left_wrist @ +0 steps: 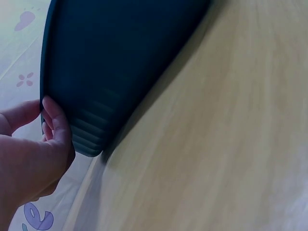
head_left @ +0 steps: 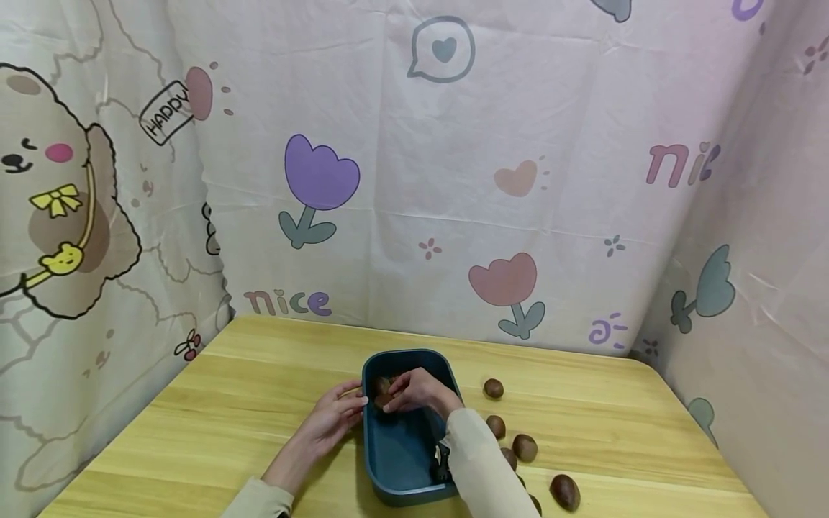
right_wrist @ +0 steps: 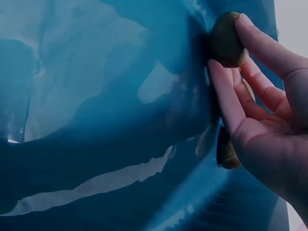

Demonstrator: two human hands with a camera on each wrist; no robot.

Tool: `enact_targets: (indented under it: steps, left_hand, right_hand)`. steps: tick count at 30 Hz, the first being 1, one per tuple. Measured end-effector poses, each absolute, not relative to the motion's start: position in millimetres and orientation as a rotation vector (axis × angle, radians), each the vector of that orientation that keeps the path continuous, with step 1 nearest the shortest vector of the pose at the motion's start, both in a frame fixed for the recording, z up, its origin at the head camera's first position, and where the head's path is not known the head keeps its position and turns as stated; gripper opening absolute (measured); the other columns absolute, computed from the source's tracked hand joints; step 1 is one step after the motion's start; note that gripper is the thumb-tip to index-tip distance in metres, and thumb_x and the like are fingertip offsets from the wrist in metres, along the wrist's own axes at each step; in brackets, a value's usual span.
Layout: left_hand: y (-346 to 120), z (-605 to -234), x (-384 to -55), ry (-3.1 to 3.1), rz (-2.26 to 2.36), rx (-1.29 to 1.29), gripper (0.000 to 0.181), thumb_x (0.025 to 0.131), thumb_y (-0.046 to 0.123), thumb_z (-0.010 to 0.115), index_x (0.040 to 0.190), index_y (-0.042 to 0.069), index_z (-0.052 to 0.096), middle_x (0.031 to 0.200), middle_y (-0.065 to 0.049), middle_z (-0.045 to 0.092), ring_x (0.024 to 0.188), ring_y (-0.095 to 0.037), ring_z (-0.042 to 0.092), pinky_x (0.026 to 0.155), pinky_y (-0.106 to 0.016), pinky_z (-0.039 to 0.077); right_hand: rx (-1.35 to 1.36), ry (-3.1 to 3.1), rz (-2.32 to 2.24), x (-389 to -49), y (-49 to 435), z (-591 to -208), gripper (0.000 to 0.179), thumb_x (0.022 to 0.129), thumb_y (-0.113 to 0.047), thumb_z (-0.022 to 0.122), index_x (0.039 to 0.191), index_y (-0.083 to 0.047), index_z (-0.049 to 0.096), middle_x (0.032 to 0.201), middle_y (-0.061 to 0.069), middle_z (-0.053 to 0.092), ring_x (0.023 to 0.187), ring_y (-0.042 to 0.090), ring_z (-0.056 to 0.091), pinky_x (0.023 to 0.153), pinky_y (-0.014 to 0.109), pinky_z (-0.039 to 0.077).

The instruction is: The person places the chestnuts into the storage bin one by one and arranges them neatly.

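Observation:
A dark blue plastic bin (head_left: 404, 460) stands on the wooden table. My left hand (head_left: 333, 421) grips its left side, the thumb at the rim and the fingers against the outer wall, as the left wrist view shows. Inside the bin, near its far left part, is my right hand (head_left: 417, 391). It pinches a chestnut (right_wrist: 227, 41) between thumb and fingertips, close to the bin's surface. Another chestnut (right_wrist: 226, 149) lies in the bin beside the hand, and a further one behind the fingers is mostly hidden.
Several chestnuts lie on the table right of the bin, among them a far one (head_left: 494, 389), a middle one (head_left: 524, 447) and a near one (head_left: 565, 493). The right sleeve (head_left: 486, 464) covers part of them. A printed curtain (head_left: 414, 180) hangs behind the table (head_left: 278, 367).

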State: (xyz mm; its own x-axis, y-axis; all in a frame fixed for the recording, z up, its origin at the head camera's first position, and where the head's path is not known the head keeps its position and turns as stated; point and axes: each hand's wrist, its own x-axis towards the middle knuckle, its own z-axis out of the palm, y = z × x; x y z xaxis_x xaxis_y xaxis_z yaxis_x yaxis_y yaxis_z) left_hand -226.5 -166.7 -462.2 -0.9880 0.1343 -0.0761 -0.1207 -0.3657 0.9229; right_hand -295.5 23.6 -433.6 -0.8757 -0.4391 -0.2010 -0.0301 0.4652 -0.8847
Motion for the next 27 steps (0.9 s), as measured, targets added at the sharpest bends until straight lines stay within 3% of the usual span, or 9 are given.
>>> enact_targets:
  steps: [13, 27]
  left_hand:
    - [-168, -464, -226, 1.658, 2.469, 0.035, 0.048, 0.096, -0.001, 0.052, 0.137, -0.010, 0.028, 0.103, -0.007, 0.055, 0.086, -0.010, 0.057, 0.079, -0.025, 0.048]
    - [-168, -465, -226, 1.655, 2.472, 0.024, 0.047, 0.097, -0.001, 0.052, 0.136, -0.009, 0.028, 0.102, -0.007, 0.057, 0.085, -0.011, 0.057, 0.078, -0.025, 0.048]
  right_hand:
    - [-0.488, 2.390, -1.283, -290, 17, -434, 0.019, 0.073, -0.002, 0.083, 0.084, 0.002, 0.068, 0.073, 0.003, 0.062, 0.064, 0.014, 0.063, 0.066, 0.032, 0.056]
    - [-0.479, 2.342, -1.227, -292, 16, -422, 0.022, 0.076, 0.002, 0.080, 0.091, 0.005, 0.065, 0.077, 0.006, 0.063, 0.066, 0.016, 0.061, 0.068, 0.034, 0.056]
